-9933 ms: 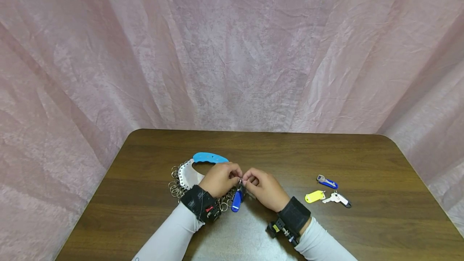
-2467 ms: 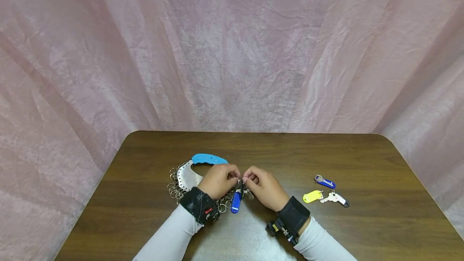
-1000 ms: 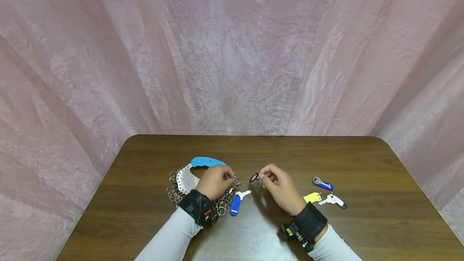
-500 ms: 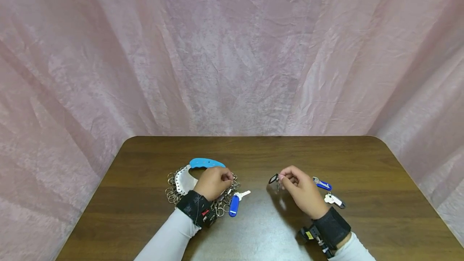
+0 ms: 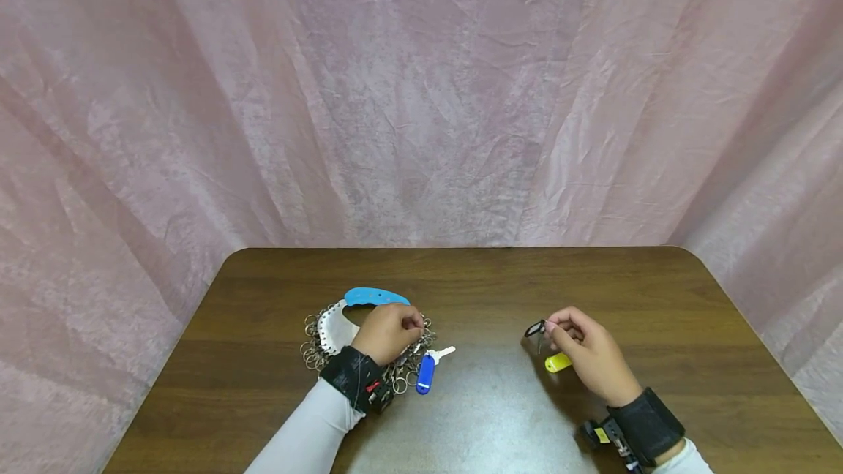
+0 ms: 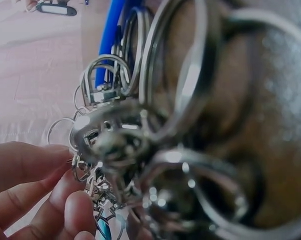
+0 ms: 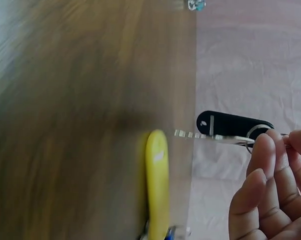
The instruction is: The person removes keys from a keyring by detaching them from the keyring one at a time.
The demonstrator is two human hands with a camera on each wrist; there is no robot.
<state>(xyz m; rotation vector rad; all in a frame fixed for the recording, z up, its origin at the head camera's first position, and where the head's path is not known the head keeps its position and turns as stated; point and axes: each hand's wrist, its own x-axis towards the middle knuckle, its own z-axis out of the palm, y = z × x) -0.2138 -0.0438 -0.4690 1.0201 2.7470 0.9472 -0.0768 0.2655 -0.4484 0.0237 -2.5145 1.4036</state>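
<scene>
A metal key holder with a blue handle [image 5: 375, 296] and a white curved plate [image 5: 334, 329] lies on the table, metal rings hanging along its edge. My left hand [image 5: 388, 335] rests over its right side, thumb and fingers pinching a small metal ring [image 6: 79, 169] in the left wrist view. Farther right, my right hand [image 5: 593, 357] holds a black key tag [image 7: 235, 122] with a silver key [image 7: 218, 138], pinched by their ring between thumb and fingertips. Both hang above the tabletop. Beside the holder's rings lies a blue key tag [image 5: 425, 374] with a key [image 5: 442, 354].
Below the right hand lies a yellow key tag [image 5: 557, 363], partly covered by that hand in the head view. The brown wooden table [image 5: 487, 276] ends at a pink curtain [image 5: 421, 108] behind. Wrist straps with cameras sit on both forearms.
Over the last second my right hand has carried the black tag and key rightward, away from the holder, and now covers the other tags at right. My left hand has stayed at the holder.
</scene>
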